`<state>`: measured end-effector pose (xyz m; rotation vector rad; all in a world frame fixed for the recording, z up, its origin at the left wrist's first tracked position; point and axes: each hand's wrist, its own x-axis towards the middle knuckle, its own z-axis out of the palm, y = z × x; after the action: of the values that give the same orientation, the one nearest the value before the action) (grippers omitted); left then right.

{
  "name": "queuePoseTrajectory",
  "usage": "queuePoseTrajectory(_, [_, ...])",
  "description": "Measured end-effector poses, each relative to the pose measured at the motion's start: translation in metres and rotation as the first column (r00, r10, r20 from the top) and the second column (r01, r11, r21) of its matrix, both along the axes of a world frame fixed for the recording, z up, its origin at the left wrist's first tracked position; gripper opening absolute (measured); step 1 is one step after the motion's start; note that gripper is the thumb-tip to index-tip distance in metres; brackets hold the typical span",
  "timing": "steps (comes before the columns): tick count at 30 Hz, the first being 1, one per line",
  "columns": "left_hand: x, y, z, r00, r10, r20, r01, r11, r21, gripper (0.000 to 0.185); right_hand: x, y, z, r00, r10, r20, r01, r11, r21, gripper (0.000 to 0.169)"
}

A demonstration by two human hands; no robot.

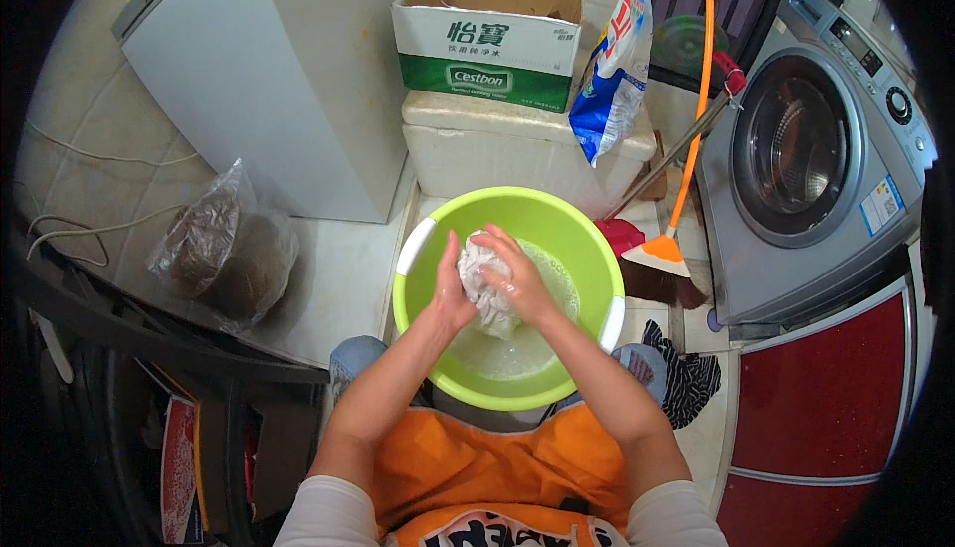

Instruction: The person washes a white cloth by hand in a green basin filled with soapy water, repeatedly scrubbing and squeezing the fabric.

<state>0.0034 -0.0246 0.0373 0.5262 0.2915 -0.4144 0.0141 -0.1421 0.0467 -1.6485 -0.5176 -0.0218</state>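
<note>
A wadded white cloth point(489, 293) is squeezed between my two hands above a green plastic basin point(507, 207) with white handles. My left hand point(452, 286) presses the cloth from its left side, fingers pointing up. From the right, my right hand point(518, 278) wraps over it with bent fingers. Cloudy, sudsy water point(515, 360) lies in the basin below, and the cloth's lower end hangs just over or at its surface; which of the two I cannot tell. The basin sits between my knees.
Behind the basin, a foam box point(507, 148) bears a Cestbon carton point(485, 62) and a blue-white plastic bag point(615, 69). A broom point(664, 263) and a striped cloth point(683, 375) lie right, near a washing machine point(806, 152). At left stands a bag-lined bin point(231, 256).
</note>
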Motion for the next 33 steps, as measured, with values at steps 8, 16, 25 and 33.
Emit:
queuePoseTrajectory(8, [-0.005,-0.015,-0.015,0.981,0.185,-0.057,-0.166,0.955,0.244,0.035,-0.007,0.022,-0.022,0.915,-0.261,0.309,0.351,0.890,-0.289,0.022])
queuePoseTrajectory(16, [-0.014,-0.025,-0.019,0.963,0.270,-0.011,-0.227,0.831,0.507,0.042,0.005,0.024,-0.029,0.931,-0.316,0.182,0.360,0.876,-0.320,0.018])
queuePoseTrajectory(25, [0.004,0.014,-0.056,0.996,0.080,0.046,-0.088,0.670,0.737,0.044,0.040,-0.013,-0.030,0.788,0.033,-0.615,0.231,0.910,0.344,0.043])
queuePoseTrajectory(33, [0.009,0.039,-0.020,0.962,0.268,0.046,-0.255,0.826,0.502,0.040,0.019,-0.057,0.038,0.964,-0.242,-0.111,0.234,0.969,-0.081,0.038])
